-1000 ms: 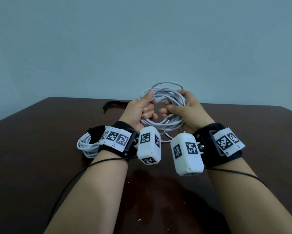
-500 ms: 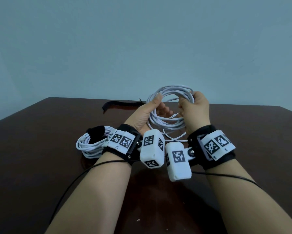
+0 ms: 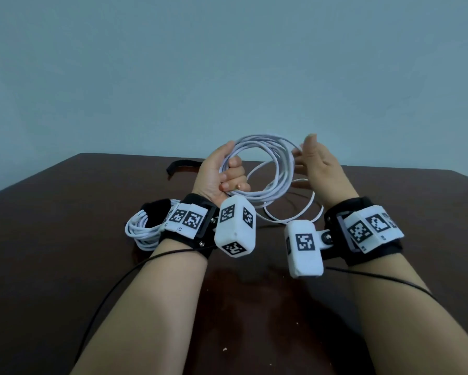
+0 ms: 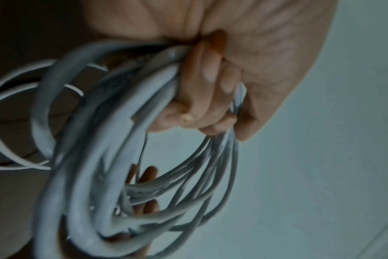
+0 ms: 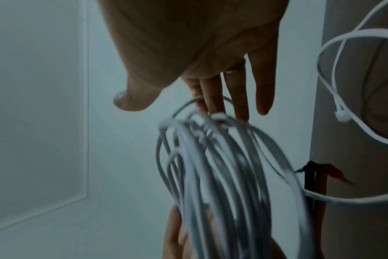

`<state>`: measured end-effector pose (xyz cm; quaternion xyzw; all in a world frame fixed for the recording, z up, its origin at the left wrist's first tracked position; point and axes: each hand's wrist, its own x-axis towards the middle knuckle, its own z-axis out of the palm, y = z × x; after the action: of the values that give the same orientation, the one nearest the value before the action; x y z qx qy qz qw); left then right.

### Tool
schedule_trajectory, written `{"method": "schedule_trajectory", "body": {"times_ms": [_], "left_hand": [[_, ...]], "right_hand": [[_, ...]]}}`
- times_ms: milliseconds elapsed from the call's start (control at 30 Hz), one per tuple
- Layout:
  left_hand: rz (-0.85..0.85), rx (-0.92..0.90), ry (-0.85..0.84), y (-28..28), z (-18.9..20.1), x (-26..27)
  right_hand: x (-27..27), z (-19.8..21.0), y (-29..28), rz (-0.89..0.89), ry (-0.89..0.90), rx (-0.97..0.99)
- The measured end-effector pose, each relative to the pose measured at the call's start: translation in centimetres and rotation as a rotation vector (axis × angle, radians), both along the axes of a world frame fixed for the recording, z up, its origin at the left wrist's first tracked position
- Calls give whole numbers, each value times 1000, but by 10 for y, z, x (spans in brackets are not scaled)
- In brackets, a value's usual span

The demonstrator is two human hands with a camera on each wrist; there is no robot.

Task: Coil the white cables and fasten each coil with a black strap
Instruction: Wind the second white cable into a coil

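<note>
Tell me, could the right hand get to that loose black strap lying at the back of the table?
Probably yes. The right hand is open, only touching the cable coil. But the left hand and the coil sit between it and the black strap, so it must go round or over.

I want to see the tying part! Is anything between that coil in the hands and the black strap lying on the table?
Nothing visible blocks it. The left hand grips the white cable coil above the table; the loose black strap lies just behind that hand.

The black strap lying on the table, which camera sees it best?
The head view: the strap lies whole on the table behind the left hand. The right wrist view shows only a dark, blurry piece. The left wrist view does not show it.
</note>
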<state>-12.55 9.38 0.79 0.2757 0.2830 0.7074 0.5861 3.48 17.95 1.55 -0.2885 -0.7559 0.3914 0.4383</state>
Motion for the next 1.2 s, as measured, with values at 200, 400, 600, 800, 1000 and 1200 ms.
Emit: {"method": "schedule_trajectory", "body": {"times_ms": [200,400,600,800,1000,1200], "left_hand": [[53,36,-44,-2,0,-2],[19,91,-119,-3,0,-9],[-12,100,-104,-2,-1,-11],[2,94,-98,-1,-1,-6],[30,136,-161,-3,0,-12],[60,119,-191,-2,-2,-12]], "right_hand": [[5,-10,17,-140,-201,270],[5,-7,9,2,-89,126],[1,-6,6,-204,196,118],[1,-9,8,-319,87,158],[3,-10,9,-109,108,50],[4,-5,2,-280,71,125]]}}
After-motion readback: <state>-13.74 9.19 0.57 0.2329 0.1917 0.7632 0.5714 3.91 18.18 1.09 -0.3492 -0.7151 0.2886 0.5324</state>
